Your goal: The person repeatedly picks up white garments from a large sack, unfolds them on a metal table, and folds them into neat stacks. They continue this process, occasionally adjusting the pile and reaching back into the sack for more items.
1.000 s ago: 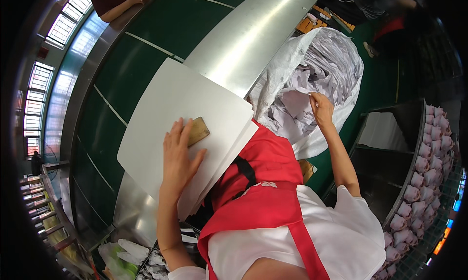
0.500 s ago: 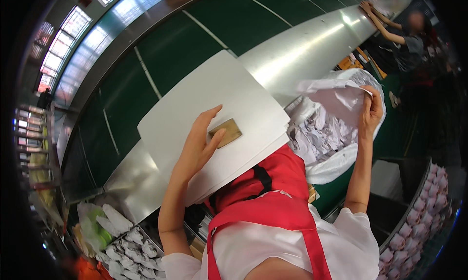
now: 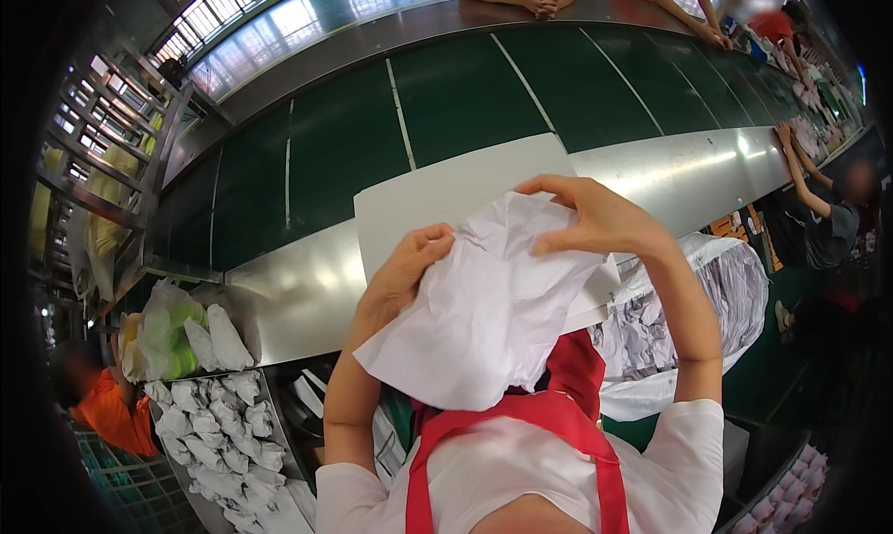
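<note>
A creased sheet of white paper is held up in front of me between both hands. My left hand has its fingers curled on the sheet's left upper edge. At the upper right, my right hand grips it between thumb and fingers. Beneath lies a stack of flat white sheets on the metal ledge. The wooden block seen on the stack earlier is hidden now. To the right, a large white sack is filled with crumpled paper.
A green conveyor belt with white cross lines runs beyond the metal ledge. Crumpled white bundles fill a bin at lower left. Pinkish bundles line the lower right. Several other people sit or stand around the belt.
My right hand has brought the paper from the sack over the stack. My left hand has left the wooden block and taken the sheet's other side. The view has shifted.
</note>
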Available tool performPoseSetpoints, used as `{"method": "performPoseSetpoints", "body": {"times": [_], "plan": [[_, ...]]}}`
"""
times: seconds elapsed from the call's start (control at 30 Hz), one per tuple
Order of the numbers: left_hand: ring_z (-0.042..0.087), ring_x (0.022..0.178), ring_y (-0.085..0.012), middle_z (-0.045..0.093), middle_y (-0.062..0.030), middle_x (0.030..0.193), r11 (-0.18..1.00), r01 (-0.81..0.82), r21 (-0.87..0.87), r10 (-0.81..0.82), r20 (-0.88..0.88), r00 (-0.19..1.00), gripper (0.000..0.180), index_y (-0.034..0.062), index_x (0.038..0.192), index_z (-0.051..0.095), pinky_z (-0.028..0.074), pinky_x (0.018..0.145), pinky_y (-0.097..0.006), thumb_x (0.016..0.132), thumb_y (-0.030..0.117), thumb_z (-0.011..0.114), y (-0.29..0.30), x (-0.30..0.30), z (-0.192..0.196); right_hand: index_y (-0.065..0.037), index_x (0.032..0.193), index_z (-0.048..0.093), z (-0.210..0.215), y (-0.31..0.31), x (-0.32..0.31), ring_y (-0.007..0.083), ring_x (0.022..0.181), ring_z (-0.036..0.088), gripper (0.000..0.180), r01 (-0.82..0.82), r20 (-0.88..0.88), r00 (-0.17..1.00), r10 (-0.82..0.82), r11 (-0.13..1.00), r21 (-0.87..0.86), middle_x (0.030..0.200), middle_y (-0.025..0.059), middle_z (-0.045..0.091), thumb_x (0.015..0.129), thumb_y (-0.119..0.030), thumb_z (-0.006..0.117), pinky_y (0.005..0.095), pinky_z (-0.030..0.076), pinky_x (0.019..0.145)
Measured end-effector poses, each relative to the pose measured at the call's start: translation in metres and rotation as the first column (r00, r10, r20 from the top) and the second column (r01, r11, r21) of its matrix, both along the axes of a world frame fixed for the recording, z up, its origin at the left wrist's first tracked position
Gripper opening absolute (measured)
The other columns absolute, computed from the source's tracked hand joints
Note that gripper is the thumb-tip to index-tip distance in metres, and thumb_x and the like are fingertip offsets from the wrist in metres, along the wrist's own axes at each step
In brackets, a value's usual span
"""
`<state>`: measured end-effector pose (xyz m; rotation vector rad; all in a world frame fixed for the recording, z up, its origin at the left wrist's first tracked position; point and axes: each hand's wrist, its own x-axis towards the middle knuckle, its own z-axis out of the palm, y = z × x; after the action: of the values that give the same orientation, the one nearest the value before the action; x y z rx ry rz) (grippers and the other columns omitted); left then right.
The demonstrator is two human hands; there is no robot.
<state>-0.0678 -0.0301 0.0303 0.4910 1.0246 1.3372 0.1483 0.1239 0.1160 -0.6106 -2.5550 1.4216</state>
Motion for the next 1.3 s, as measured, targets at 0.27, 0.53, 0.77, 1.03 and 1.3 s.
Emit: {"method": "performPoseSetpoints", "body": {"times": [0.27, 0.53, 0.77, 1.03, 1.3], "plan": [[0.054, 0.073, -0.008, 0.062, -0.0006, 0.077, 0.979, -0.157, 0.13, 0.2, -0.764, 0.613, 0.017, -0.0014, 0.085, 0.065, 0.045, 0.066, -0.023, 0.086, 0.016, 0.065, -0.025, -0.058, -0.026, -0.002, 0.084, 0.061, -0.067, 0.057, 0.044, 0.0093, 0.067, 0.053, 0.024, -0.019, 0.285, 0.956, 0.068, 0.985, -0.171, 0.071, 0.0032, 0.059, 0.077, -0.022, 0.071, 0.0247, 0.042, 0.063], [0.059, 0.072, -0.0169, 0.064, -0.0062, 0.079, 0.958, -0.232, 0.167, 0.208, -0.964, 0.168, 0.018, 0.0017, 0.092, 0.066, 0.046, 0.074, -0.028, 0.085, 0.019, 0.067, 0.003, -0.059, -0.031, -0.004, 0.089, 0.064, -0.071, 0.077, 0.015, 0.0129, 0.068, 0.059, 0.02, 0.301, 0.117, 0.934, -0.338, 0.919, 0.254, 0.08, 0.0048, 0.062, 0.08, -0.02, 0.07, 0.0248, 0.044, 0.064], [0.055, 0.103, -0.0237, 0.06, -0.0073, 0.111, 0.872, 0.057, 0.486, 0.46, -0.775, -0.434, 0.044, 0.0112, 0.118, 0.058, 0.032, 0.102, -0.046, 0.077, 0.016, 0.072, 0.019, -0.017, -0.007, -0.011, 0.118, 0.057, -0.08, 0.072, 0.002, 0.0234, 0.083, 0.063, 0.043, 0.334, -0.298, 0.942, -0.151, 0.46, 0.822, 0.101, 0.0067, 0.06, 0.076, -0.013, 0.071, 0.0309, 0.05, 0.073], [0.033, 0.134, -0.0313, 0.037, -0.0123, 0.145, 0.963, 0.271, 0.018, 0.118, -0.927, -0.357, 0.062, 0.0154, 0.137, 0.046, 0.01, 0.108, -0.065, 0.082, 0.042, 0.061, 0.017, 0.02, -0.058, -0.01, 0.126, 0.053, -0.066, -0.003, 0.006, 0.0335, 0.108, 0.055, 0.059, -0.035, 0.154, 0.981, -0.12, 0.664, 0.747, 0.121, 0.0167, 0.054, 0.074, -0.028, 0.074, 0.041, 0.046, 0.089], [0.02, 0.141, -0.0345, 0.022, -0.013, 0.153, 0.974, 0.21, -0.084, -0.003, -0.934, -0.358, 0.073, 0.0204, 0.146, 0.033, 0.005, 0.108, -0.065, 0.082, 0.046, 0.058, 0.022, 0.026, -0.045, -0.013, 0.143, 0.037, -0.094, 0.009, 0.044, 0.0388, 0.137, 0.028, 0.074, 0.162, 0.054, 0.934, -0.352, 0.555, 0.816, 0.148, 0.0209, 0.029, 0.081, -0.044, 0.064, 0.0532, 0.018, 0.111]]}}
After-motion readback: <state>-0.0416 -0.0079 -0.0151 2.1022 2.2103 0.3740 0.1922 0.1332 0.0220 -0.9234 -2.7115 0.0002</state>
